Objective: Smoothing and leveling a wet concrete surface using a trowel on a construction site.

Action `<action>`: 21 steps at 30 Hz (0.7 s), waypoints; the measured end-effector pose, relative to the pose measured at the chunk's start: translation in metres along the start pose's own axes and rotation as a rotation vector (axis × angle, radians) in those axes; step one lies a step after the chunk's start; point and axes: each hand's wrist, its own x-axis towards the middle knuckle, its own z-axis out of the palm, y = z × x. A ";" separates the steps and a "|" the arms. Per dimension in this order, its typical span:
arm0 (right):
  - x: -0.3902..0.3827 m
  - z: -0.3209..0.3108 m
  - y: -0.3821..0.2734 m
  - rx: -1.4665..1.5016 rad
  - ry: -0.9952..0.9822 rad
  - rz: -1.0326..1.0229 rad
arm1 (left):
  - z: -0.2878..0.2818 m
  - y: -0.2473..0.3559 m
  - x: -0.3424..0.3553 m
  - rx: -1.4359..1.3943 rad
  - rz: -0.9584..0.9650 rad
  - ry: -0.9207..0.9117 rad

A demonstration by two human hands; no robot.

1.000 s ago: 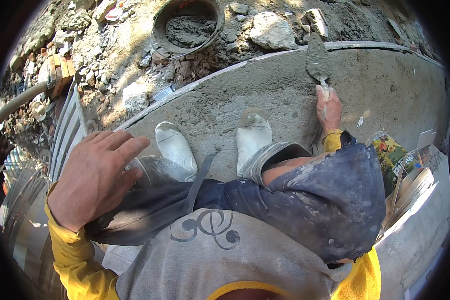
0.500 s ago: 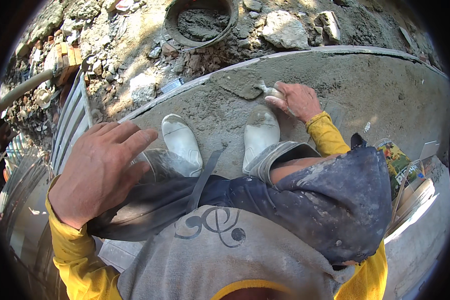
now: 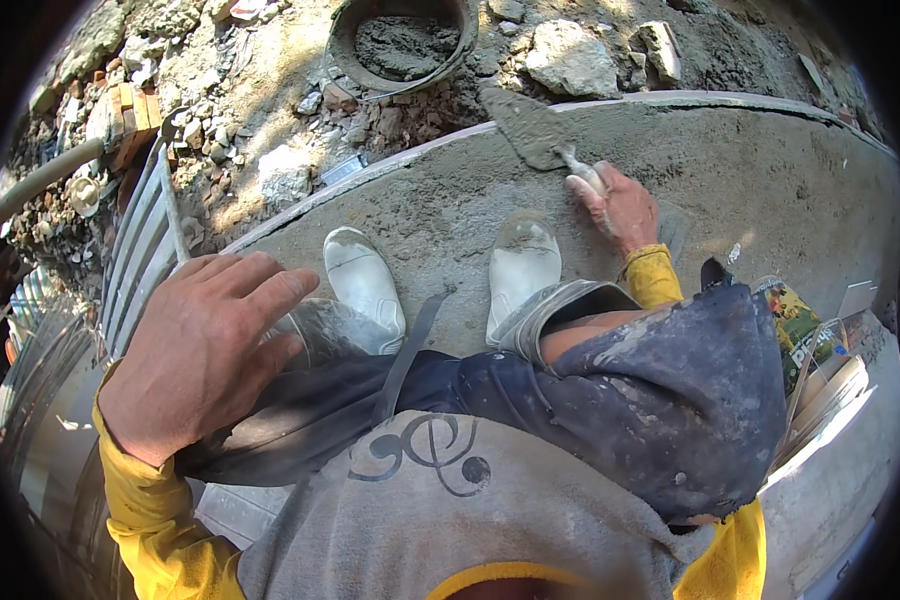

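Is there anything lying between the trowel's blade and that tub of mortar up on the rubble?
Not much. The right hand holds the trowel at the slab's edge. Between blade and mortar tub lie only low stones and rubble, with nothing tall in the way.

Outdoor building site, masonry work underway. Fresh grey cement slab [image 3: 450,215] with curved edge underfoot. Round tub [image 3: 402,45] of wet mortar beyond slab. Rubble [image 3: 270,120], broken stones [image 3: 570,58], stacked bricks [image 3: 128,115] on bare dirt. Grey pipe [image 3: 35,185] at left. Trowel [image 3: 535,130] loaded with mortar. Clothes, white boots [image 3: 365,280] cement-spattered.
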 end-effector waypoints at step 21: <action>-0.057 0.001 0.196 -0.229 0.713 0.645 | 0.007 -0.005 0.004 0.030 -0.049 -0.043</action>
